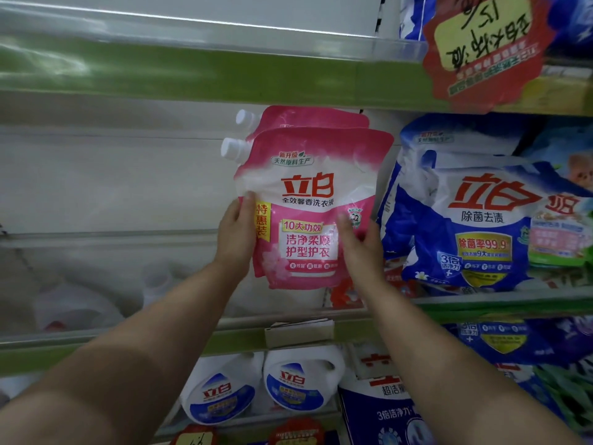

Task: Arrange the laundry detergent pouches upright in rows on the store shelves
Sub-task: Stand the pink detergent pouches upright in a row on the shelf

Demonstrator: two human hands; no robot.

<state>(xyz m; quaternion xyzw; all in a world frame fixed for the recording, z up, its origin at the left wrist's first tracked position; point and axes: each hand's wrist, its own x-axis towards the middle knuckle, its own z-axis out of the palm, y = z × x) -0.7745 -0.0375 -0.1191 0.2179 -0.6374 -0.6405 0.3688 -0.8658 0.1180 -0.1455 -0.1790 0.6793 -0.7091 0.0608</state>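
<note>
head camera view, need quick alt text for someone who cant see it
Two hands, left hand and right hand, hold a pink detergent pouch upright at a store shelf, a second pink pouch behind it. Blue detergent bags sit to the right, white jugs below.

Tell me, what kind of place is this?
Most likely a shop's laundry aisle. Green-edged metal shelves hold rows of the same goods: pink plastic detergent pouches with white caps, blue and white detergent bags and white round jugs. A red scalloped paper sale tag hangs from the shelf above.
</note>
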